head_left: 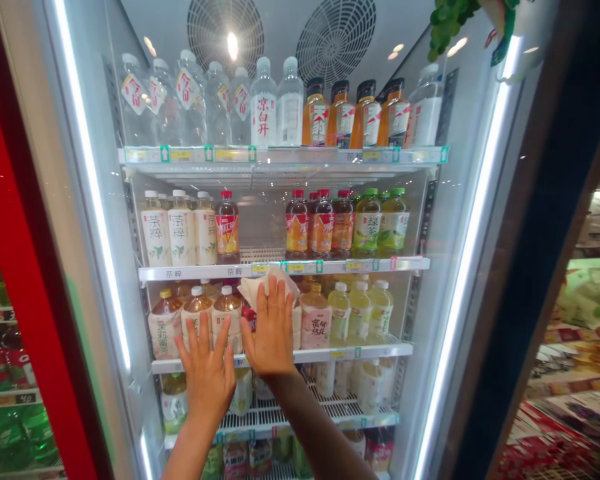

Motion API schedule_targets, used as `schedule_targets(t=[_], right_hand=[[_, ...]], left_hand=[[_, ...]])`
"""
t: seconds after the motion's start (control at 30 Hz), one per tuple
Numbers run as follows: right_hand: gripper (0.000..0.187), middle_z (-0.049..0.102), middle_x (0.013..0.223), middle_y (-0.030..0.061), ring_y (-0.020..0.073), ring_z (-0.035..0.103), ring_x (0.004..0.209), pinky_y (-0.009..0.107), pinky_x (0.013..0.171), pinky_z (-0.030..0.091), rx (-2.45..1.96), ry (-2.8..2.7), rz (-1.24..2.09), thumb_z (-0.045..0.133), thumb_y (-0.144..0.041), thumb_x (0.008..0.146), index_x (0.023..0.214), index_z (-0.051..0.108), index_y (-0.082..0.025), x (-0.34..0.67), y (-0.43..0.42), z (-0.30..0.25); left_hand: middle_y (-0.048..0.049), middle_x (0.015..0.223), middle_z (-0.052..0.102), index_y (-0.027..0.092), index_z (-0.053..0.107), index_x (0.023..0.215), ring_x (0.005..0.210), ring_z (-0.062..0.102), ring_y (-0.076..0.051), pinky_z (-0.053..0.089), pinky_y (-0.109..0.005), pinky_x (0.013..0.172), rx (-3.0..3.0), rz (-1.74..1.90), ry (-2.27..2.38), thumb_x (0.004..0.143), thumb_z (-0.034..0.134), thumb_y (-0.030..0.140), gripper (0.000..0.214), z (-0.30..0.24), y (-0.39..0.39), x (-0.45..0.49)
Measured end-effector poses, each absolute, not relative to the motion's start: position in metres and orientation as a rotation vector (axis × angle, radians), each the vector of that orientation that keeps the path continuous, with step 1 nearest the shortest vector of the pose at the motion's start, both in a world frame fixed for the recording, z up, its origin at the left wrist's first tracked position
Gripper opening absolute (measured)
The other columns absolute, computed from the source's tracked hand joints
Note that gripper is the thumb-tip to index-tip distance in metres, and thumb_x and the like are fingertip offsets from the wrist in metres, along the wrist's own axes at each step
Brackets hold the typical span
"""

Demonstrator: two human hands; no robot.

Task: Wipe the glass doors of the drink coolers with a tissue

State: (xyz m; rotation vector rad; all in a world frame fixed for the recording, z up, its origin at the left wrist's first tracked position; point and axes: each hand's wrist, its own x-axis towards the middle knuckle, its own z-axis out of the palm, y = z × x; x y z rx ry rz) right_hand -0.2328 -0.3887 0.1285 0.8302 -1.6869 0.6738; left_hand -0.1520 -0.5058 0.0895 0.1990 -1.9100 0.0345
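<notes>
A: Where is the pale wipe (251,289) found?

B: It is held under the right hand (271,327), in front of the drinks cooler (453,200), near the edge of the second shelf (355,265). Whether cloth or paper is used cannot be told.

A: How is that hand set?

B: It is laid flat, with the fingers extended and kept close together and the thumb held out to the left. The wipe's edges are seen above and beside the fingers.

A: And the left hand (207,370)?

B: It is held lower and to the left, with the fingers spread and the palm turned to the cooler. Nothing is seen gripped in it, and palm contact cannot be told.

A: What is shown behind?

B: Clear water bottles (263,110) and black-capped amber bottles (341,117) are lined along the top. Below, red-capped tea bottles (297,223) and green-capped green tea bottles (370,223) are shelved. Just right of the wipe, a pink-labelled oolong bottle (316,320) is seen.
</notes>
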Motion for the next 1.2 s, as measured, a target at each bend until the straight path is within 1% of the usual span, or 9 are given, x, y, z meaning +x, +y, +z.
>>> schedule_targets(t=[0.13, 0.2, 0.4, 0.6, 0.8, 0.87, 0.97, 1.03, 1.2], right_hand=[[0.080, 0.011, 0.172, 0.0165, 0.0333, 0.011, 0.161, 0.056, 0.126, 0.029, 0.782, -1.689, 0.619, 0.052, -0.025, 0.100, 0.165, 0.010, -0.008, -0.232, -0.382, 0.091], [0.079, 0.013, 0.172, 0.0153, 0.0317, 0.010, 0.161, 0.054, 0.127, 0.028, 0.758, -1.697, 0.608, 0.053, -0.024, 0.100, 0.165, 0.012, -0.008, -0.235, -0.374, 0.081], [0.082, 0.003, 0.173, 0.0141, 0.0315, 0.002, 0.161, 0.063, 0.127, 0.023, 0.765, -1.686, 0.688, 0.047, -0.032, 0.104, 0.166, -0.003, -0.014, -0.263, -0.336, 0.145], [0.082, 0.000, 0.173, 0.0157, 0.0316, 0.000, 0.161, 0.060, 0.128, 0.021, 0.797, -1.687, 0.554, 0.049, -0.033, 0.103, 0.165, 0.002, -0.008, -0.280, -0.308, 0.114], [0.082, -0.001, 0.174, 0.0131, 0.0302, -0.001, 0.161, 0.063, 0.128, 0.021, 0.720, -1.697, 0.640, 0.045, -0.036, 0.105, 0.166, -0.006, -0.015, -0.299, -0.276, 0.151], [0.081, 0.000, 0.174, 0.0142, 0.0316, 0.000, 0.161, 0.063, 0.127, 0.022, 0.715, -1.700, 0.630, 0.045, -0.035, 0.105, 0.166, -0.004, -0.013, -0.302, -0.269, 0.139], [0.080, 0.002, 0.173, 0.0170, 0.0331, 0.003, 0.161, 0.062, 0.126, 0.028, 0.708, -1.688, 0.567, 0.047, -0.032, 0.103, 0.165, 0.003, -0.007, -0.306, -0.257, 0.103], [0.079, 0.002, 0.173, 0.0171, 0.0329, 0.003, 0.161, 0.062, 0.126, 0.029, 0.704, -1.679, 0.538, 0.047, -0.033, 0.104, 0.165, 0.005, -0.006, -0.313, -0.245, 0.096], [0.078, -0.001, 0.174, 0.0165, 0.0319, 0.001, 0.161, 0.066, 0.126, 0.022, 0.524, -1.691, 0.723, 0.041, -0.036, 0.107, 0.165, -0.004, -0.012, -0.328, -0.219, 0.137]], left_hand=[[-0.0073, 0.174, 0.006, 0.037, 0.020, 0.162, 0.161, 0.001, -0.036, 0.005, -0.072, 0.126, 0.179, 0.036, -1.862, 0.096, 0.057, 0.019, 0.078, 0.090, -0.497, -0.154], [-0.0074, 0.174, 0.006, 0.037, 0.021, 0.162, 0.161, 0.001, -0.036, 0.003, -0.071, 0.126, 0.149, 0.042, -1.868, 0.095, 0.058, 0.018, 0.078, 0.094, -0.493, -0.158], [-0.0062, 0.174, 0.005, 0.037, 0.023, 0.161, 0.161, -0.001, -0.035, 0.001, -0.069, 0.127, 0.063, 0.069, -1.845, 0.094, 0.060, 0.018, 0.079, 0.113, -0.471, -0.173], [-0.0060, 0.174, 0.005, 0.038, 0.022, 0.162, 0.161, -0.001, -0.034, 0.000, -0.066, 0.128, 0.003, 0.083, -1.857, 0.094, 0.061, 0.019, 0.081, 0.117, -0.439, -0.195], [-0.0046, 0.174, 0.005, 0.037, 0.024, 0.161, 0.161, 0.000, -0.033, -0.002, -0.065, 0.128, -0.077, 0.076, -1.841, 0.093, 0.063, 0.020, 0.080, 0.122, -0.411, -0.215], [-0.0045, 0.174, 0.005, 0.037, 0.025, 0.161, 0.161, 0.000, -0.033, -0.003, -0.066, 0.128, -0.090, 0.066, -1.839, 0.093, 0.063, 0.021, 0.080, 0.124, -0.403, -0.220], [-0.0049, 0.174, 0.005, 0.038, 0.024, 0.161, 0.161, 0.001, -0.034, -0.001, -0.067, 0.128, -0.099, 0.069, -1.856, 0.093, 0.063, 0.021, 0.080, 0.127, -0.394, -0.224], [-0.0048, 0.174, 0.005, 0.038, 0.023, 0.161, 0.161, 0.001, -0.033, 0.000, -0.066, 0.128, -0.120, 0.083, -1.854, 0.093, 0.062, 0.022, 0.080, 0.131, -0.390, -0.226], [-0.0036, 0.174, 0.005, 0.039, 0.023, 0.161, 0.161, -0.002, -0.031, -0.002, -0.066, 0.128, -0.177, 0.094, -1.834, 0.094, 0.060, 0.022, 0.078, 0.146, -0.385, -0.229]])
